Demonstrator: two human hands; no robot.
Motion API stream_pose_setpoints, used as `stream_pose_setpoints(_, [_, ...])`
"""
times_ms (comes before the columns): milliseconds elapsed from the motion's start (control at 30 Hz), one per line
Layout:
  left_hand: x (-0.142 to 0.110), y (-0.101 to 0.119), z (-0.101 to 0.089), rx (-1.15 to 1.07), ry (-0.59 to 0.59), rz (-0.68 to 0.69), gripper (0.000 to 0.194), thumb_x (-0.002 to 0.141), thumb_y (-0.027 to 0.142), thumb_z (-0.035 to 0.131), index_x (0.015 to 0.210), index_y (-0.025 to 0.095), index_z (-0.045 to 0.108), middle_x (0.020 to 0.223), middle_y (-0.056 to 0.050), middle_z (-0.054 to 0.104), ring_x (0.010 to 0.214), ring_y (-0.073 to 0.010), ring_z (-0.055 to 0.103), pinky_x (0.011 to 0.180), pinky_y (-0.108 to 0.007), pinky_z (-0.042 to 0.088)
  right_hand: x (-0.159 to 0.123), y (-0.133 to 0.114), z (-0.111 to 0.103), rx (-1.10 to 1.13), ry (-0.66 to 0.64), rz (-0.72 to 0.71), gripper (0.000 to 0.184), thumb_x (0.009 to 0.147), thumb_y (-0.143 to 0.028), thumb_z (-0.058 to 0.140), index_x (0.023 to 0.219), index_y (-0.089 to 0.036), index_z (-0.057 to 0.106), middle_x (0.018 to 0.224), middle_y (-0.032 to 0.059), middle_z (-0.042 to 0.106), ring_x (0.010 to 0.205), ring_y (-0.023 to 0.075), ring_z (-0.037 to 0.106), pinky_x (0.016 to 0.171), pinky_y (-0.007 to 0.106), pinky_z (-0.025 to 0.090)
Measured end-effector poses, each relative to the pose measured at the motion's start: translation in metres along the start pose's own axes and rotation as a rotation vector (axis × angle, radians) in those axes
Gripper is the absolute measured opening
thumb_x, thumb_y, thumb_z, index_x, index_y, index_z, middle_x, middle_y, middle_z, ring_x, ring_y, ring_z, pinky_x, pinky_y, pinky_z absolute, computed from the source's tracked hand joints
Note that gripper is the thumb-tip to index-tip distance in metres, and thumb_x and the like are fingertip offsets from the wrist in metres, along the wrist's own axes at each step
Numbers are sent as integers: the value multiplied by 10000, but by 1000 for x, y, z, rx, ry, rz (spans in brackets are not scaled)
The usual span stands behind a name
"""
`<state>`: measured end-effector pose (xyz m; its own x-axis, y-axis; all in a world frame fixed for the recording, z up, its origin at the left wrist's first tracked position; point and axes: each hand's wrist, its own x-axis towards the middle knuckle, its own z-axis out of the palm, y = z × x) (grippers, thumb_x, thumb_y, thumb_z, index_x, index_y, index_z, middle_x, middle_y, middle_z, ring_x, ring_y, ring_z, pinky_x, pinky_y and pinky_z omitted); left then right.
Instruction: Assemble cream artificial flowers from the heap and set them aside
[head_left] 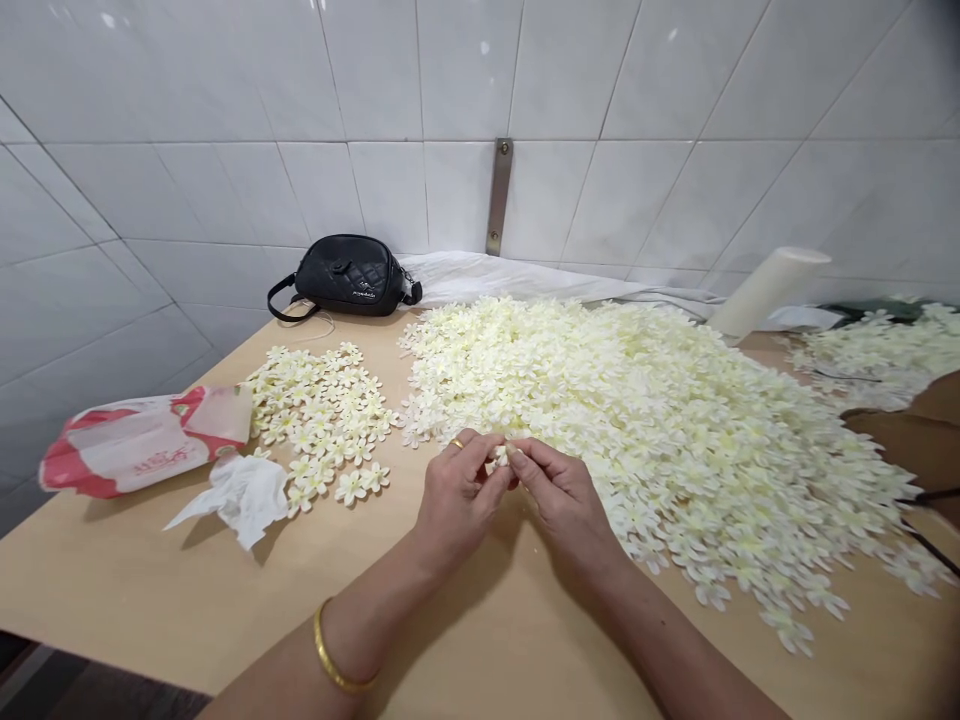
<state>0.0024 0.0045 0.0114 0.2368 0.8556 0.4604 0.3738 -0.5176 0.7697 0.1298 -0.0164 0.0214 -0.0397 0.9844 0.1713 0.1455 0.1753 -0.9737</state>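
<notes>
Between the fingertips of both hands is a small white artificial flower point(501, 456), mostly covered by the fingers. My left hand point(461, 490), with a ring on it, pinches the flower from the left. My right hand point(562, 495) is closed on the same flower from the other side, thumb and forefinger pressed together. Just beyond the hands spreads a large heap of loose pale-yellow and white artificial flowers point(615, 390). To the left lies a smaller group of similar flowers point(322, 410), showing yellower centres.
A red and white tissue pack point(150, 440) with a crumpled white tissue point(244, 495) lies on the wooden table point(315, 600) at left. A black bag point(349, 275) sits at the back by the tiled wall. A white roll point(769, 290) leans behind the heap.
</notes>
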Motion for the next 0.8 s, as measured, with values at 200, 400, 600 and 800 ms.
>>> stream_pose_setpoints(200, [-1, 3, -2, -40, -7, 26, 123, 777, 239, 513, 847, 182, 597, 596, 16, 539, 542, -82, 495, 539, -190, 390, -1, -4, -3, -110, -21, -39, 342, 863, -338, 365, 623, -159, 531, 599, 6, 520, 604, 127, 503, 587, 246, 396])
stream_pose_setpoints(400, [2, 7, -7, 18, 8, 12, 168, 762, 233, 523, 613, 156, 515, 517, 44, 399, 477, -60, 374, 484, -189, 315, -3, 1, -3, -339, 195, -216, 192, 817, -278, 461, 921, -178, 586, 743, 25, 574, 665, 142, 532, 614, 261, 423])
stream_pose_setpoints(600, [-2, 4, -1, 114, 86, 101, 301, 772, 178, 465, 510, 169, 317, 474, 56, 293, 436, -53, 288, 443, -190, 262, -9, 4, 11, -388, 129, -269, 328, 849, -268, 388, 1136, -157, 502, 863, 82, 596, 784, 184, 556, 688, 306, 444])
stream_pose_setpoints(800, [-6, 6, 5, 191, 107, 227, 262, 776, 106, 415, 540, 171, 322, 502, 39, 334, 447, -57, 311, 440, -188, 265, -11, -2, 15, -254, 77, -120, 248, 862, -331, 356, 971, -176, 517, 704, 13, 540, 669, 147, 519, 629, 254, 417])
